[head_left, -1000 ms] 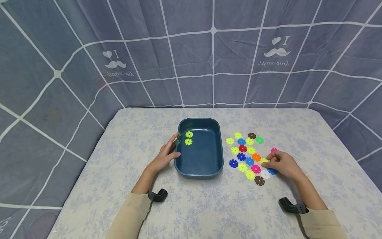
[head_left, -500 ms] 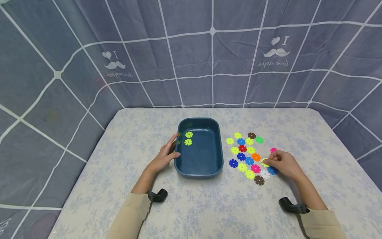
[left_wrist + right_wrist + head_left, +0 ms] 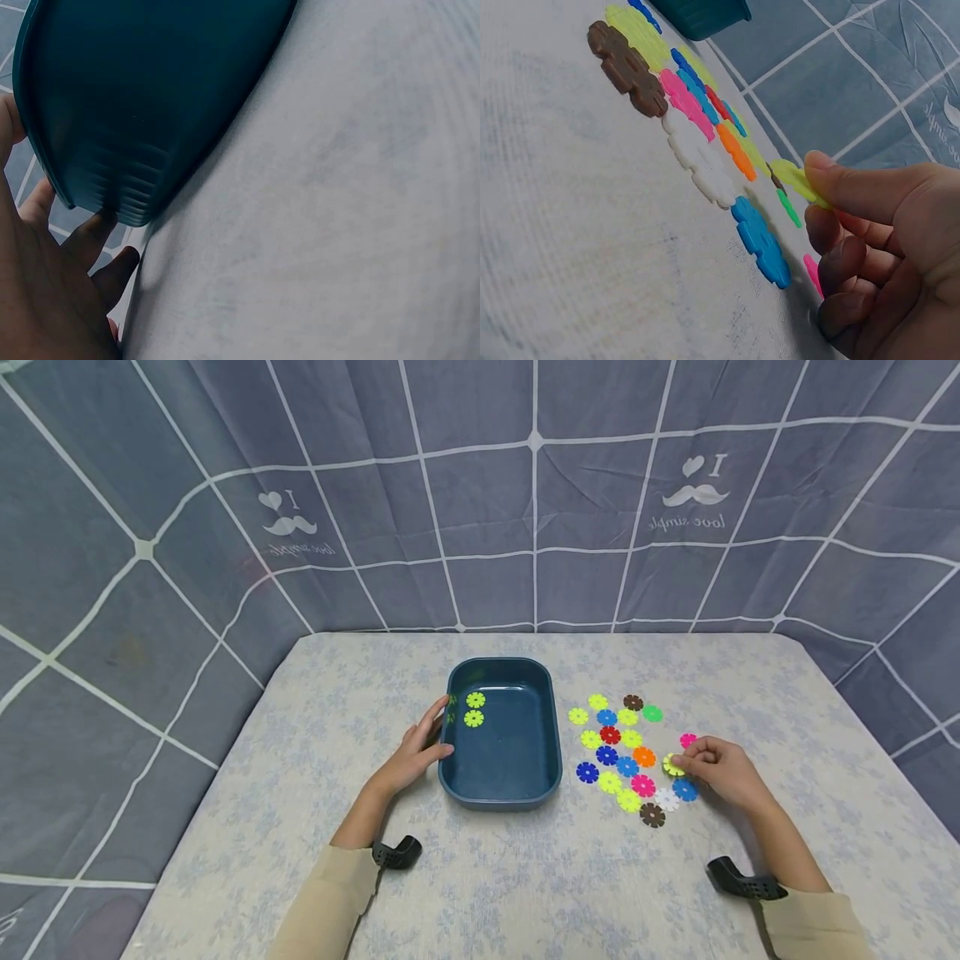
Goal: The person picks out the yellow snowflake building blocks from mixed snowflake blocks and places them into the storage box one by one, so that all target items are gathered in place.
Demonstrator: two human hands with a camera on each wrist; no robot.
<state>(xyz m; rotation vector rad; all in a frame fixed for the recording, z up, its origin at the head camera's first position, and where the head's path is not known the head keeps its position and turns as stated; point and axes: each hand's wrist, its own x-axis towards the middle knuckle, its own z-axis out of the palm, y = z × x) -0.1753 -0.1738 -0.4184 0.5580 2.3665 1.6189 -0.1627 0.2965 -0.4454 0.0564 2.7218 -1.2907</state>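
My right hand (image 3: 718, 768) pinches a yellow snowflake disc (image 3: 672, 765) between thumb and fingers, beside the loose discs; the right wrist view shows this yellow disc (image 3: 795, 180) tilted, its near end under the thumb. Just below this hand lie a blue disc (image 3: 685, 790) and a white disc (image 3: 666, 799); a pink disc (image 3: 687, 741) is above it. At the dark teal bin's (image 3: 500, 802) left side, my left hand (image 3: 408, 756) holds the rim, thumb over the edge. Its other fingers (image 3: 94, 229) lie along the outer wall. Inside the bin are two yellow discs (image 3: 474, 709).
Many-coloured discs, including a red disc (image 3: 610, 736), an orange disc (image 3: 643, 757) and a brown disc (image 3: 652, 815), lie flat between bin and right hand. A pale floral cloth (image 3: 510, 885) covers the table. Grey gridded curtains (image 3: 480, 510) hang behind and beside it.
The right hand has drawn the pinched yellow disc slightly right, away from the orange one, so more of it shows. The left hand and the bin stay in place.
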